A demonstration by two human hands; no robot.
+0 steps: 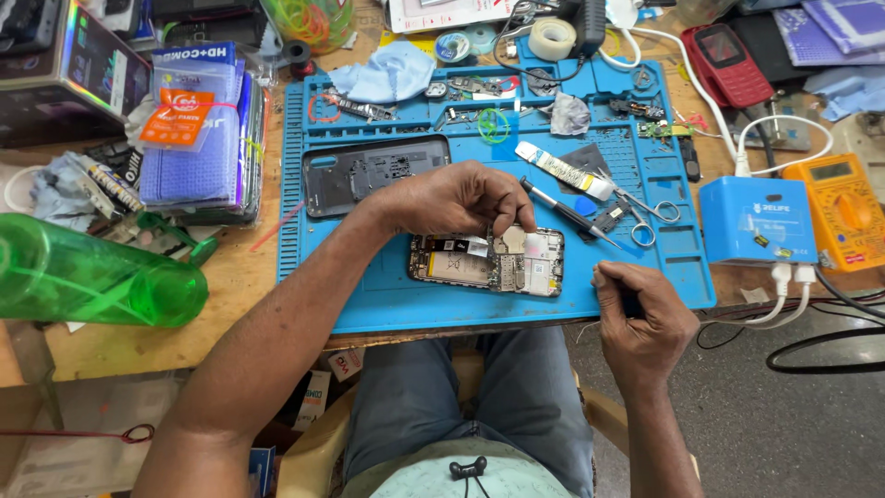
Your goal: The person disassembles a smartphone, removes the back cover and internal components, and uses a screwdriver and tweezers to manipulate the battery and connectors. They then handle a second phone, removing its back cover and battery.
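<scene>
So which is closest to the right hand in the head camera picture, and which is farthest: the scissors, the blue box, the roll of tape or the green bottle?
From the right hand:
1. Scissors, just above it on the blue mat.
2. Blue box, up and to its right, only slightly farther than the scissors.
3. Roll of tape, at the mat's top edge.
4. Green bottle, far across on the left.

A stack of flat blue packets [198,129] is lying left of the blue mat, an orange label [177,115] showing on its top. Behind it, at the far left corner, a dark box with a shimmering rainbow edge [78,65] is sitting. At the right, a yellow meter's grey screen [831,171] is facing up — beside it a blue box [756,221]. A red phone's dark screen [722,46] is resting further back.
</scene>
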